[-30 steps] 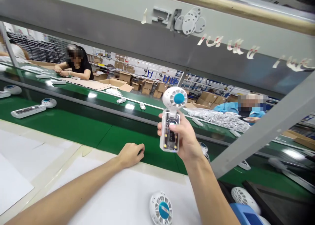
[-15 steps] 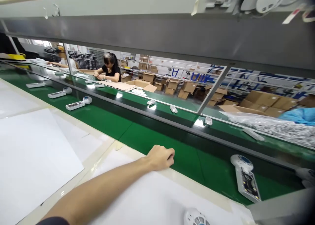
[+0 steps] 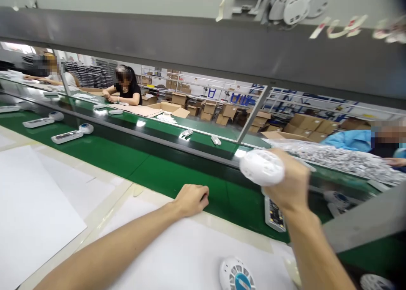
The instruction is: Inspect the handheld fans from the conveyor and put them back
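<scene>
My left hand (image 3: 191, 199) rests curled on the edge of the green conveyor belt (image 3: 108, 152), fingers closed with nothing in them. Over the belt my right hand (image 3: 292, 184) is wrapped round a white handheld fan (image 3: 262, 168), its round head blurred by motion and pointing left. Under that hand lies another fan (image 3: 274, 214) on the belt, its open handle showing a circuit board. A round white fan head with a blue centre (image 3: 237, 275) lies on the white table near the bottom edge.
More fans (image 3: 67, 135) (image 3: 39, 121) lie along the belt to the left. White sheets (image 3: 34, 197) cover the table. A grey overhead beam (image 3: 203, 45) and slanted post (image 3: 361, 222) cross the view. Other people (image 3: 125, 89) work across the line beside cardboard boxes.
One second ago my right hand held a fan upright; half a second ago that fan lay on the belt. Now the right hand holds a fan over the belt. The view swung.
</scene>
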Demonstrator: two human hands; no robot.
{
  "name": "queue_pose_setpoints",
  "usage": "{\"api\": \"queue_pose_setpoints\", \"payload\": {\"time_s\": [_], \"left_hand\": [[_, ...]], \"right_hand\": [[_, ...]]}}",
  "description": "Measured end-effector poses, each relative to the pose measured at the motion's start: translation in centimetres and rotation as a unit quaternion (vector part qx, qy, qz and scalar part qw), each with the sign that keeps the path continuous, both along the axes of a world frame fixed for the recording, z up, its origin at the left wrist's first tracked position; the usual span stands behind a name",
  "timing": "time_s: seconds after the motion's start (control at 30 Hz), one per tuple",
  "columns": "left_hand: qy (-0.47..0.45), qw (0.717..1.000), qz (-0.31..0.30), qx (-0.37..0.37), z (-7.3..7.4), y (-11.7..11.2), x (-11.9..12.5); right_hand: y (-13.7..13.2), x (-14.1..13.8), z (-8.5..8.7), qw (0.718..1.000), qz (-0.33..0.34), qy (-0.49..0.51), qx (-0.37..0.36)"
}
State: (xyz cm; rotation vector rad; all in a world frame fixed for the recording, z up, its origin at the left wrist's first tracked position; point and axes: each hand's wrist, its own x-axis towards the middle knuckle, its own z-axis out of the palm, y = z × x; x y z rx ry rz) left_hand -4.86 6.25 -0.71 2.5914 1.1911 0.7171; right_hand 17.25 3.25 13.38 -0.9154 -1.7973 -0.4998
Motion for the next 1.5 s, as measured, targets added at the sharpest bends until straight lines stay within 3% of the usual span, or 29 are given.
{"api": "queue_pose_setpoints", "payload": {"time_s": [0.1,0.27,0.33,0.47,0.57,0.77,0.97,1.07,1.17,1.3,1.5], "left_hand": [[-0.012,1.0,-0.007,0.02,-0.1,0.1,-0.1],[-0.025,0.998,-0.019,0.054,-0.1,0.0,-0.1],[-0.028,0.997,-0.023,0.07,-0.1,-0.2,-0.1],[-0.052,0.987,-0.059,0.144,-0.2,-0.5,-0.2],[-0.059,0.976,-0.102,0.182,-0.4,-0.4,-0.2],[-0.026,0.989,-0.1,0.11,-0.7,-0.2,-0.1],[-0.024,0.994,-0.065,0.09,-0.8,-0.1,0.0],[-0.027,0.995,-0.042,0.09,-0.7,-0.1,0.0],[-0.039,0.994,-0.018,0.097,-0.6,-0.1,0.0],[-0.066,0.993,-0.009,0.102,-0.4,-0.1,0.0],[-0.138,0.988,-0.031,0.07,-0.1,-0.4,-0.1]], "right_hand": [[1.4,-0.5,-1.2,0.998,-0.005,-0.028,-0.052],[3.2,-2.1,-4.5,0.965,-0.055,0.066,-0.249],[3.8,-2.8,-5.9,0.93,-0.052,0.174,-0.32],[4.9,-3.8,-8.5,0.816,0.02,0.348,-0.461],[5.3,-4.1,-9.9,0.792,0.043,0.339,-0.505],[5.6,-3.7,-10.6,0.805,-0.026,0.213,-0.553],[5.3,-0.8,-8.3,0.829,-0.179,0.081,-0.524],[5.0,1.2,-7.1,0.808,-0.278,0.064,-0.516],[4.9,2.5,-7.0,0.767,-0.336,0.073,-0.543],[5.3,2.6,-8.2,0.726,-0.313,0.116,-0.602],[5.7,1.3,-9.7,0.74,-0.21,0.217,-0.601]]}}
